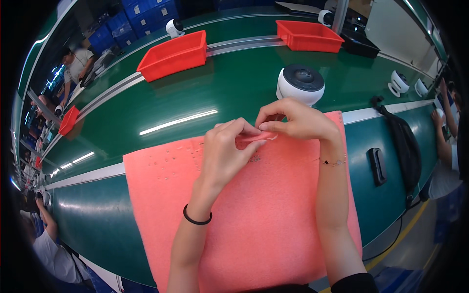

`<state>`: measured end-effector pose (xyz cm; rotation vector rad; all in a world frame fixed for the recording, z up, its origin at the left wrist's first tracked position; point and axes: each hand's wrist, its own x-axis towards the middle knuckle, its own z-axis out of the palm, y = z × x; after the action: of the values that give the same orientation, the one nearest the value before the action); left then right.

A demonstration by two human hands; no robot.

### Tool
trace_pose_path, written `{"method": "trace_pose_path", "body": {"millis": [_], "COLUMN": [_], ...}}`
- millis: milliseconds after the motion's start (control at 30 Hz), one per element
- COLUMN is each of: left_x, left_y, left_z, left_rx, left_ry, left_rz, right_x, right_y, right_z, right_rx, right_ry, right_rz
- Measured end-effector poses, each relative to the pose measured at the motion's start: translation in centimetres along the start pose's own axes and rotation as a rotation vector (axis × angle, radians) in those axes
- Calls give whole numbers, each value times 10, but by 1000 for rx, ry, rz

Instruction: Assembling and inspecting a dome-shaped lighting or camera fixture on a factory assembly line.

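A pink felt-like mat (264, 210) lies across the near edge of the green bench. At its far edge my left hand (227, 146) is closed, thumb and fingers round a raised pink piece (256, 137) with a pale edge. Whether this is a fold of the mat or a separate strip, I cannot tell. My right hand (298, 119) pinches the same spot from the other side, its fingertips partly hidden. Small screw-like bits (168, 159) dot the mat's far left, and more lie by my left thumb. Just beyond my right hand stands a white round camera-like device (300, 84) with a black face.
Two red bins (173, 54) (310, 36) stand along the metal rail. To the right lie a small black case (377, 167) and a black pouch with a strap (403, 146). Other white devices (399, 83) stand farther right. Co-workers (78, 66) sit at both sides.
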<state>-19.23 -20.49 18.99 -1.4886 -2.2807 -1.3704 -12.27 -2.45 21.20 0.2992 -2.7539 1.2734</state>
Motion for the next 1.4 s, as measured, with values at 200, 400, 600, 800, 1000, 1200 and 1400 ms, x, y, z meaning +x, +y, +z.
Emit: {"method": "trace_pose_path", "body": {"millis": [200, 400, 600, 800, 1000, 1200, 1400], "left_x": [0, -1, 0, -1, -2, -2, -3], "left_y": [2, -7, -3, -8, -16, -15, -15], "left_z": [2, 9, 7, 9, 9, 10, 11], "left_rx": [-56, 71, 17, 66, 76, 44, 40], "left_ry": [47, 7, 6, -40, -60, -71, -79], "left_rz": [35, 107, 52, 11, -34, -81, -100], "right_x": [-1, 1, 4, 5, -10, -9, -8], "right_y": [1, 8, 8, 22, 14, 11, 16], "right_z": [0, 5, 7, 8, -6, -7, -5], "right_rx": [-55, -86, -159, -261, -96, -128, -160], "right_ry": [83, 121, 155, 203, 145, -55, -54], "right_rz": [-52, -19, -25, 19, 119, 154, 125]}}
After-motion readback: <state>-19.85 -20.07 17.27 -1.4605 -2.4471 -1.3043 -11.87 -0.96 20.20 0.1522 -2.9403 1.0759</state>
